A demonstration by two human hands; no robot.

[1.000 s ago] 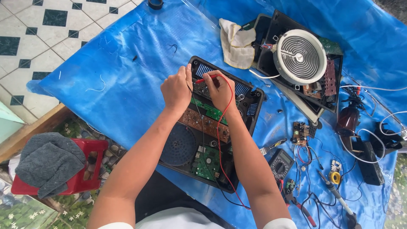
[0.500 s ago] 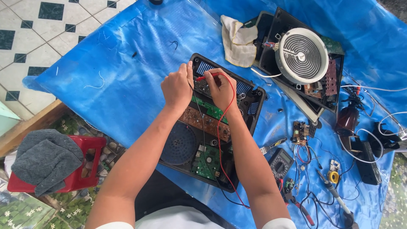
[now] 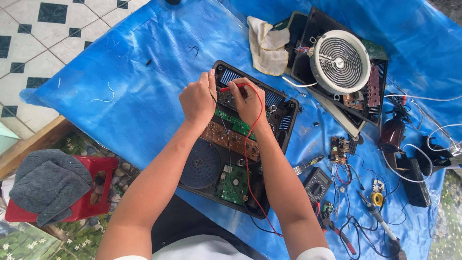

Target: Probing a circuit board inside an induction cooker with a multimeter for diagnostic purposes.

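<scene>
An opened black appliance case (image 3: 284, 126) lies on the blue plastic sheet (image 3: 144, 91), showing a green circuit board (image 3: 232, 180), a brown board (image 3: 230, 139) and a round black fan (image 3: 201, 163). My left hand (image 3: 198, 99) pinches a thin black probe over the far end of the case. My right hand (image 3: 248, 100) pinches a red probe beside it, touching the same area. The red lead (image 3: 248, 163) runs back along my right forearm towards a black multimeter (image 3: 316, 185).
A second opened unit with a round white coil (image 3: 340, 61) sits at the far right, a cream cloth (image 3: 266, 44) beside it. Loose boards, wires, pliers and a soldering iron (image 3: 380, 219) crowd the right side. A red stool (image 3: 91, 197) with a grey cloth stands at the left.
Both hands keep their place on the far end of the case. Only the view has shifted slightly.
</scene>
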